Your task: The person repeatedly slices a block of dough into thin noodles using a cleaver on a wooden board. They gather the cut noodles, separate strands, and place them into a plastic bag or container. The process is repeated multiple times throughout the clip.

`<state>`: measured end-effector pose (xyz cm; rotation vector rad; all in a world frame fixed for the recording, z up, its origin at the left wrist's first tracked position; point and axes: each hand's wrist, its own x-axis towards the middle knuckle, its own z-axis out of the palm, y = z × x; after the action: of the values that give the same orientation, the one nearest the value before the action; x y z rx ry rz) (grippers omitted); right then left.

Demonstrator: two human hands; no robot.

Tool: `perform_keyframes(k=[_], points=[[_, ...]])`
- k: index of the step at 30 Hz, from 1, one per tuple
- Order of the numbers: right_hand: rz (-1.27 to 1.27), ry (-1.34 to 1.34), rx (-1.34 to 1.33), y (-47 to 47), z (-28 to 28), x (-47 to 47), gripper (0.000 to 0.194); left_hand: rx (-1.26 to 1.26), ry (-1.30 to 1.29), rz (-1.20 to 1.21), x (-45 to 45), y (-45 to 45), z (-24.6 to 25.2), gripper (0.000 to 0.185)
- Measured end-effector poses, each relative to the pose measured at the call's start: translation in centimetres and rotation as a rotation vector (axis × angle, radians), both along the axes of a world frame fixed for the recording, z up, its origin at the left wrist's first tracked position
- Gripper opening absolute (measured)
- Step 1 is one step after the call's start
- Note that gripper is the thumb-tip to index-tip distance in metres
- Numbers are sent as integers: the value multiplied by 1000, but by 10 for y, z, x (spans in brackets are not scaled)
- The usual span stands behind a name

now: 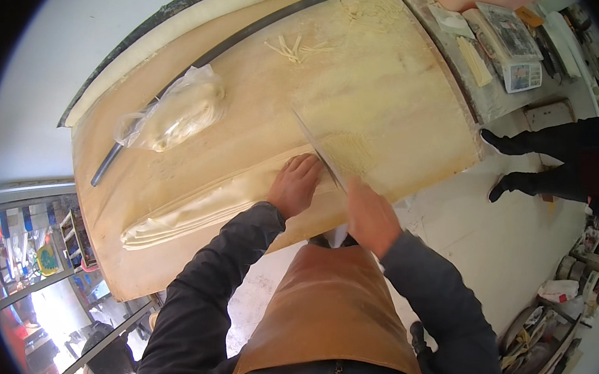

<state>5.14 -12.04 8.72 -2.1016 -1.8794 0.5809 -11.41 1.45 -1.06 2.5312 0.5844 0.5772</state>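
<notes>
A long folded sheet of dough [195, 202] lies in layers along the near side of the floured work table [264, 105]. Pressed on its right end is my left hand [297, 182], fingers bent, close beside the blade. My right hand [371, 215], slightly blurred, grips a knife [320, 148] whose long blade crosses the dough's end and points up and left. Fine cut dough strands [349, 149] lie just right of the blade. Farther up the table are a few loose noodle strips [296, 50] and a floury heap of noodles [368, 11].
A clear plastic bag of dough [185, 108] rests against a long dark rod [272, 18]. Rolled pale cloth or dough [145, 45] lines the far edge. A side counter [494, 100] holds a scale [524, 76]. Another person [551, 152] stands at the right.
</notes>
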Motion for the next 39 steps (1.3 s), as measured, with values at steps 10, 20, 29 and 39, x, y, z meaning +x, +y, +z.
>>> perform_keyframes(k=[10,20,29,39], points=[[-46,26,49,28,-77,-18,37,-7,4,-4,-5,1,-6,42],[-7,29,33,-2,-44,-21,39,-77,-11,19,-5,1,-8,43],[-35,48,-6,-15,0,-10,39,-27,30,21,-11,1,-1,42],[-83,69,-39,35,-64,-29,36,-43,-3,17,-18,-1,-4,43]])
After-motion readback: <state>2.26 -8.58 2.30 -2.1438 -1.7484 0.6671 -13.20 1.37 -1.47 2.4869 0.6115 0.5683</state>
